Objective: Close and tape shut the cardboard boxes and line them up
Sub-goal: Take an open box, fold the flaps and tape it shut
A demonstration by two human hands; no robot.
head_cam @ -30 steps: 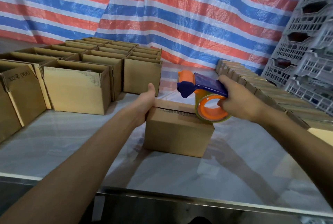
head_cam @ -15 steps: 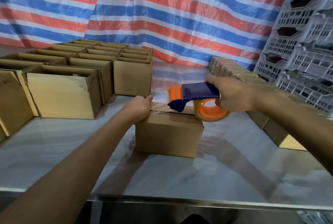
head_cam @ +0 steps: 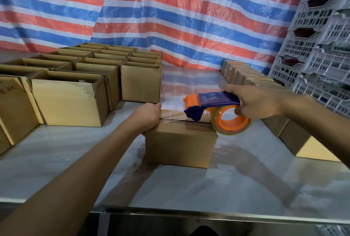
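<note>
A small closed cardboard box (head_cam: 180, 146) stands in the middle of the steel table (head_cam: 189, 188). My left hand (head_cam: 147, 116) grips its top left edge, fingers curled over the side. My right hand (head_cam: 253, 103) holds a blue and orange tape dispenser (head_cam: 214, 110) by its handle. The dispenser's front end rests on the box's top seam near the middle. A strip of clear tape (head_cam: 172, 118) lies along the seam from the left edge to the dispenser. The orange tape roll hangs past the box's right end.
Several open cardboard boxes (head_cam: 70, 101) fill the table's left and back left. A row of closed boxes (head_cam: 246, 78) runs along the right side, toward me. Grey plastic crates (head_cam: 322, 50) are stacked at the far right. A striped tarpaulin hangs behind.
My right hand has brought the dispenser down onto the box top and it now sits on the seam, with tape laid from the left edge. My left hand stays on the box.
</note>
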